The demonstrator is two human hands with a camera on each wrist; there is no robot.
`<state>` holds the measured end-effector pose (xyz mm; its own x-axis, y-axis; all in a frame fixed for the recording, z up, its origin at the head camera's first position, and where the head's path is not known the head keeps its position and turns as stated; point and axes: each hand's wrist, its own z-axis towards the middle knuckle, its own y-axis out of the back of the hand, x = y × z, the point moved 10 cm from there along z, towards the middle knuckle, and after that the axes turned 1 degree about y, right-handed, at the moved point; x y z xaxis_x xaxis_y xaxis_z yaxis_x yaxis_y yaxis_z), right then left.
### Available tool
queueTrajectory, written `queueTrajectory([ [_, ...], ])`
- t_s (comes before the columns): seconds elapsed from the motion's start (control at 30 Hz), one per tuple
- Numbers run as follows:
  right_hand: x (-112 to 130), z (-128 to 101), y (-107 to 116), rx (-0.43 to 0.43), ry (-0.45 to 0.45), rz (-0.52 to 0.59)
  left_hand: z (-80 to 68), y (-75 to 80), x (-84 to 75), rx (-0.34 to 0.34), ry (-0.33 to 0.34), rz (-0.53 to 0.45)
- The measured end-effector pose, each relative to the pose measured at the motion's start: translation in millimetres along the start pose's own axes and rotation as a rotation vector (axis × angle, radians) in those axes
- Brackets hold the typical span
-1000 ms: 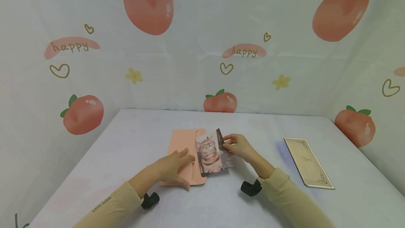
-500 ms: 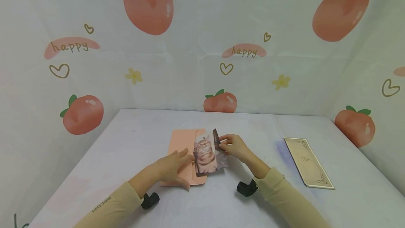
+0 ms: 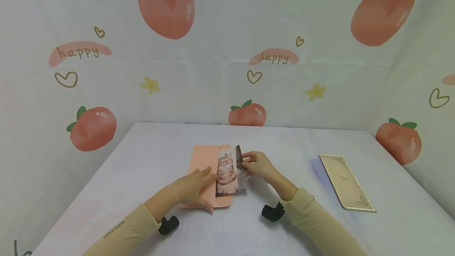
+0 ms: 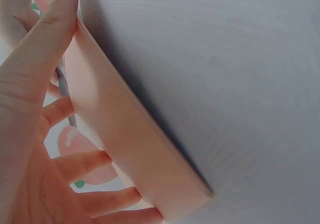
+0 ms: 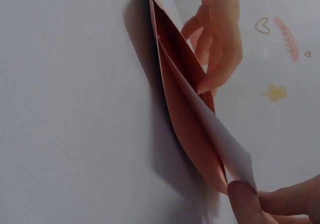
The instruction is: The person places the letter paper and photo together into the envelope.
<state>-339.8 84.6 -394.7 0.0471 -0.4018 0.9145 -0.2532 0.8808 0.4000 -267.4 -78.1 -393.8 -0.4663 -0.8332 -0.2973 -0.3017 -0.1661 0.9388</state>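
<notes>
A peach-pink envelope (image 3: 204, 156) lies at mid-table under my left hand (image 3: 193, 187). My left fingers spread over its top panel with the thumb by the near edge; in the left wrist view, several fingertips (image 4: 127, 196) touch the panel's border. The mouth gapes to the right in the right wrist view. My right hand (image 3: 261, 165) pinches the right side of a cat photo (image 3: 226, 173), whose left part sits in the mouth. The photo bows, with a dark strip along its right side. Its pale back (image 5: 235, 149) shows in the right wrist view, between thumb and fingers.
A flat cream card with a gold border and corner ornaments (image 3: 347, 183) lies on the right side of the white table (image 3: 170, 137). Black camera mounts (image 3: 273, 212) hang under both wrists. Behind the table is a fruit-print cloth backdrop (image 3: 213, 58).
My right hand has moved left, pushing the cat photo further into the envelope's mouth, so less of the picture shows. My left hand and the envelope have stayed in place.
</notes>
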Motion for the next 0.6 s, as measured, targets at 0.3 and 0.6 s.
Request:
queueTrajectory([
  [0.3,0.1,2.0,-7.9,0.003,0.011,0.011,-0.9,0.5,-0.9,0.007,0.001,0.003],
  [0.6,1.0,4.5,-15.9,0.002,0.021,0.041,0.1,-1.4,0.9,0.009,0.010,0.012],
])
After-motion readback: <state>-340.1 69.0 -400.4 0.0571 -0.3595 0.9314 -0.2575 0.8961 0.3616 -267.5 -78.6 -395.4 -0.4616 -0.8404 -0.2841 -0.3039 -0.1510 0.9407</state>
